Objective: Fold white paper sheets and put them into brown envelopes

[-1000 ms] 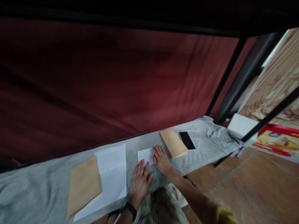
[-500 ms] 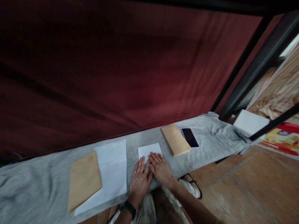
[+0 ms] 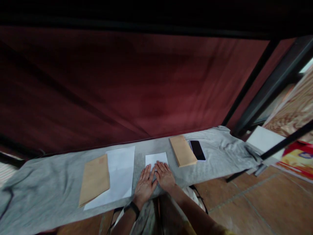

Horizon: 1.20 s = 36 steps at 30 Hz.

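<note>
A small white folded sheet of paper [image 3: 155,157] lies on the grey cloth in front of me, its near part covered by my hands. My left hand [image 3: 144,186] rests flat on its lower left, fingers stretched out. Beside it my right hand [image 3: 164,176] also lies flat, fingers extended over the paper's near right part. Both palms face down and neither grasps anything. Left of the hands are large white sheets [image 3: 122,169], partly under a stack of brown envelopes [image 3: 96,178]. To the right sits another stack of brown envelopes [image 3: 183,150].
A phone [image 3: 198,150] lies right of the right-hand envelopes. The grey cloth [image 3: 58,186] covers a narrow bench. Dark red fabric [image 3: 151,88] hangs behind it, with black frame bars [image 3: 251,78] at the right. A white box [image 3: 265,140] stands beyond the bench's right end.
The camera view has tilted up and shifted slightly, so the bench sits a little differently in view. Both hands stay flat on the white paper with barely any movement.
</note>
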{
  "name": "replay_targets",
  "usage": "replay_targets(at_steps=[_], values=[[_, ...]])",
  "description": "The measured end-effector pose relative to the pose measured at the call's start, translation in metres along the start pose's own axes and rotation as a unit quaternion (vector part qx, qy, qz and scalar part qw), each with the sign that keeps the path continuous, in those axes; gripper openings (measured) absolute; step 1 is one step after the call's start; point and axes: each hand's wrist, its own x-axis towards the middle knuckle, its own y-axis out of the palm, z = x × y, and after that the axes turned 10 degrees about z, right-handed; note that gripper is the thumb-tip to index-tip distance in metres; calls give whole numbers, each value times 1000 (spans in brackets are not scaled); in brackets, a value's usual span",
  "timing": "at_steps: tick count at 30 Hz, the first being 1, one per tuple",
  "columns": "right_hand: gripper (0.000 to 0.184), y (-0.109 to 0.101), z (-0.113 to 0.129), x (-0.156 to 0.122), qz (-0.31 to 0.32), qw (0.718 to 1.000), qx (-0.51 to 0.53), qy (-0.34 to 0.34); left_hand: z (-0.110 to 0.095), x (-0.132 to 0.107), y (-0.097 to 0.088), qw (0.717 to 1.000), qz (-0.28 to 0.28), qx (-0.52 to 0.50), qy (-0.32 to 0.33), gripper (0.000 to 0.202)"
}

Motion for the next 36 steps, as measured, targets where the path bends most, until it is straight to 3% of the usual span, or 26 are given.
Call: replay_targets(at_steps=[6,11,15,21,29,32,36], values=[[48,7,-19,-10,-30,998,-36,48,-5,-11,13,997,-30,-19,-61,67],[51,5,-29,-15,-35,995,-46,82,-13,-18,12,994,-32,-23,-102,68],[50,2,-21,0,-37,995,-35,86,-15,-18,9,994,-30,-26,-104,67],[48,3,-12,32,7,998,-17,53,-15,-17,7,994,-21,-22,-107,68],[51,10,-24,31,10,996,-46,74,-16,-19,10,992,-18,-38,-118,63],[51,12,-25,31,6,996,-54,66,-16,-5,5,989,-30,-51,-135,56],[51,11,-25,30,0,997,-51,59,-13,38,-5,986,-31,-66,-148,54]])
